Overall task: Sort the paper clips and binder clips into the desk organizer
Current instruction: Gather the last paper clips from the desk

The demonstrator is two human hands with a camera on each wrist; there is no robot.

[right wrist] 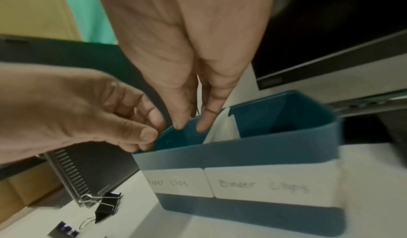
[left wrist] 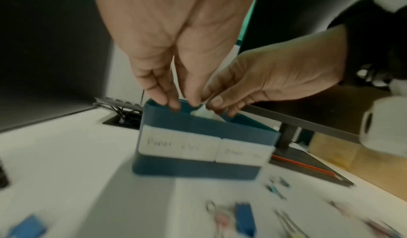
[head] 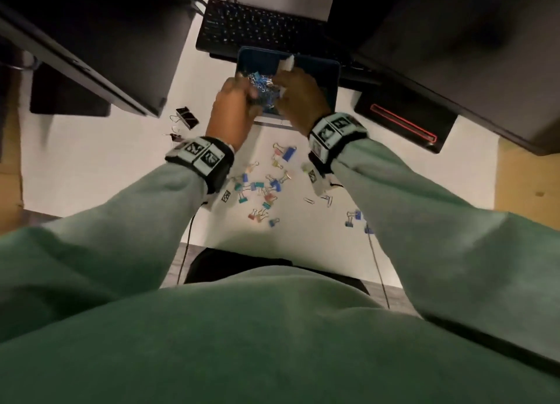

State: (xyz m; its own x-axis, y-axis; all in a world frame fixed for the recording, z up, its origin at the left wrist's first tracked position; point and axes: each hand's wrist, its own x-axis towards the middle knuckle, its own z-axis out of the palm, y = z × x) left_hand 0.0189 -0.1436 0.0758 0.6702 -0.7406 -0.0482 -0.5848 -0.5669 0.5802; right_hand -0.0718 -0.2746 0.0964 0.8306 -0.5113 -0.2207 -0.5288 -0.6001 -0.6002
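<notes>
The blue desk organizer (head: 330,70) stands behind the clips, with a white divider (head: 287,62) and labels "Paper clips" (right wrist: 169,182) and "Binder clips" (right wrist: 264,187). Several paper clips (head: 257,81) fill its left compartment. My left hand (right wrist: 152,128) hangs at that compartment's left rim, thumb and curled fingers drawn together; anything between them is hidden. My right hand (right wrist: 190,126) points down into the same compartment beside the divider (right wrist: 224,128), pinching a thin wire, seemingly a paper clip (right wrist: 199,110). Several coloured binder clips (head: 260,188) lie scattered in front.
Black binder clips (head: 187,117) lie left of the organizer. A lone paper clip (head: 308,200) rests among the coloured ones. A keyboard (head: 257,25) sits right behind the organizer, with dark monitors overhanging both sides and a black stand base (head: 400,125) to the right.
</notes>
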